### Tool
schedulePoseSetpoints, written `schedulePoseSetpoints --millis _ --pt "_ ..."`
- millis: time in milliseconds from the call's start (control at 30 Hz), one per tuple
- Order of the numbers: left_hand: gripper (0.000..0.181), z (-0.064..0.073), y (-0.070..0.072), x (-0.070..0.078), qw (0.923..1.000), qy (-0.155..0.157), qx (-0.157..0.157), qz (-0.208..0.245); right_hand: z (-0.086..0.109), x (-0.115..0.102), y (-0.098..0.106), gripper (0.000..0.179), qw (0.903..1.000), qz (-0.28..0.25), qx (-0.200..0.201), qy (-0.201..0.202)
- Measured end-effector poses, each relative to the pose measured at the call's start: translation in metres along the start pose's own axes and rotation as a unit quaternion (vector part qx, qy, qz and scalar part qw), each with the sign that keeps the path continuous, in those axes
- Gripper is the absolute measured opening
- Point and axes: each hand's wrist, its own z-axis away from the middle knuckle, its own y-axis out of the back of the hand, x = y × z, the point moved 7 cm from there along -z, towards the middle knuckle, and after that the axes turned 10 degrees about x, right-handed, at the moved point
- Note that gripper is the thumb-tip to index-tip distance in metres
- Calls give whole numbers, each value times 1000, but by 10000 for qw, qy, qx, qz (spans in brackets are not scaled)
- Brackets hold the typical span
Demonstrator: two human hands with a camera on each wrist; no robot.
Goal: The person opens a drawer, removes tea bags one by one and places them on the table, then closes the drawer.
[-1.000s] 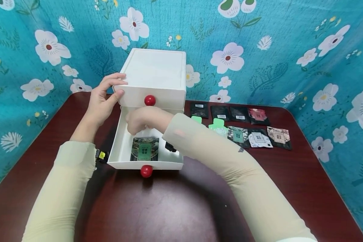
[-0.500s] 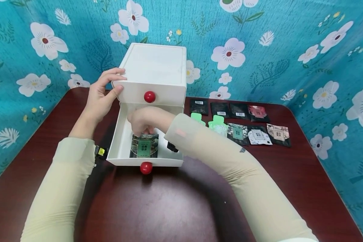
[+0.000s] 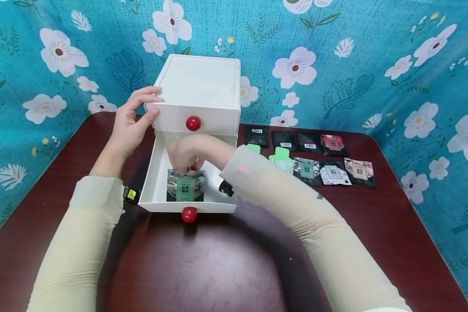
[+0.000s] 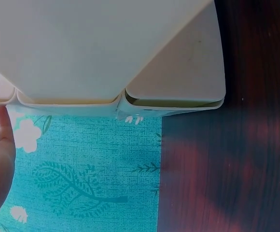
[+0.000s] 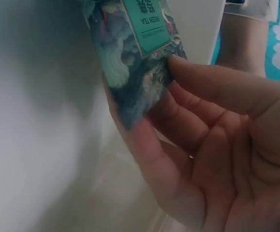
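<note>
A green tea sachet (image 3: 185, 190) with a dark patterned face and a green label is in the pulled-out lower drawer (image 3: 156, 190) of a white two-drawer box (image 3: 199, 82). My right hand (image 3: 185, 154) reaches into that drawer and pinches the sachet's back edge; in the right wrist view the thumb (image 5: 203, 77) lies on the printed face with fingers behind it. My left hand (image 3: 130, 119) rests at the box's upper left front corner, fingers over the top edge, thumb near the front. The left wrist view shows extended fingers (image 4: 4, 125) touching the box's edge.
Right of the box, several dark tea sachets (image 3: 310, 142) and patterned ones (image 3: 334, 173) lie in two rows. Green shapes (image 3: 281, 161) stand near them, partly behind my right sleeve. Red knobs (image 3: 189, 214) front both drawers. A floral cloth (image 3: 335, 86) hangs behind the brown table (image 3: 203, 268).
My right hand has moved forward and down within the drawer to the sachet's back edge and taken hold of it. The left hand stays at the box's corner.
</note>
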Motion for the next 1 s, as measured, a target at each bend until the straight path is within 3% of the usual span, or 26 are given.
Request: schedulePoseSetpoints --millis 233,467,733,1000 --pt "25 1 -1 0 9998 179 20 -128 16 -1 18 39 9982 -210 374 428" --pt "24 1 -1 2 9998 163 64 -69 49 13 49 10 9889 -177 1256 778" --pt "25 1 0 2 9995 227 158 -149 89 52 69 13 9742 -1440 1645 560" --pt "26 2 -1 1 9995 195 194 -170 120 99 71 14 9641 -1842 1911 4"
